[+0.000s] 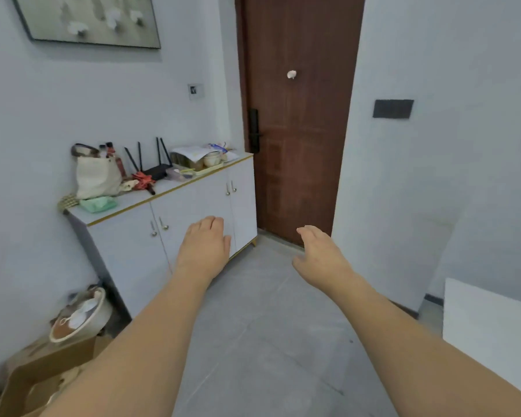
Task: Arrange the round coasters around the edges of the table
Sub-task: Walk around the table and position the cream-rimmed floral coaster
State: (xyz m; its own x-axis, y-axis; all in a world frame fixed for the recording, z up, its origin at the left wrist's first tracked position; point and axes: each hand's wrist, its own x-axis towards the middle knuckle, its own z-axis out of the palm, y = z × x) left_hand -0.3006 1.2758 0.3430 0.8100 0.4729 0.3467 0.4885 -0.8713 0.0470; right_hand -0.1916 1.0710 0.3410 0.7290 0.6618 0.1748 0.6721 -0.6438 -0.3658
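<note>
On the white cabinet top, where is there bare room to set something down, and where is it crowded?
The white cabinet top shows one bare strip along its gold-trimmed front edge, between the green cloth and the tray. The back is crowded: canvas bag, router, red umbrella. Both the left hand and the right hand are empty.

Only one view was on offer, a wide-angle camera on the person's head, looking forward and slightly down an entry hall toward a brown door [298, 115]. It sat close above both outstretched forearms, with a white cabinet [193, 206] left.
</note>
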